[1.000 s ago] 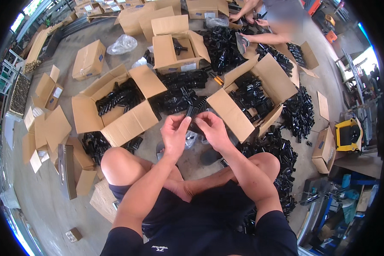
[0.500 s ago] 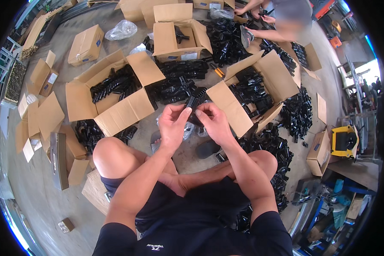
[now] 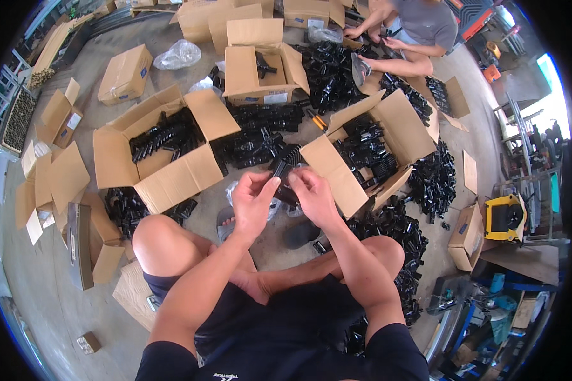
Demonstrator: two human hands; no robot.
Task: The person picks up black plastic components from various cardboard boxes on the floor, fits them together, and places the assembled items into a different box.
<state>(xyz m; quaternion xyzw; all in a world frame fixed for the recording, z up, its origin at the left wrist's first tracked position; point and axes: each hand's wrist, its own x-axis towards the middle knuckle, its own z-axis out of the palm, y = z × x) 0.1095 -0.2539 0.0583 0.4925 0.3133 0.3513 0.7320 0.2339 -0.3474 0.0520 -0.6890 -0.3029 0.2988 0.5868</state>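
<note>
My left hand (image 3: 254, 202) is closed around a small black tubular part (image 3: 279, 169) with a glossy surface, thumb along its near end. Close beside it, my right hand (image 3: 315, 198) has its thumb and fingers pinched together. What lies in that pinch is dark and hidden by the fingertips. Both hands are above the floor, in front of my crossed legs. Just beyond them is a heap of similar black parts (image 3: 255, 141). An open carton (image 3: 183, 180) partly filled with such parts stands to the left, and another carton (image 3: 329, 166) with black parts to the right.
Loose black parts (image 3: 397, 236) cover the floor by my right knee. A third open carton (image 3: 240, 75) and a closed carton (image 3: 124, 73) stand farther off. An orange-handled tool (image 3: 316, 119) lies between cartons. Another person (image 3: 419, 28) sits at the far right, handling parts.
The view has shifted slightly, so everything sits a little lower and to the left. Both hands keep nearly the same pose around the black part. The other person shows more fully.
</note>
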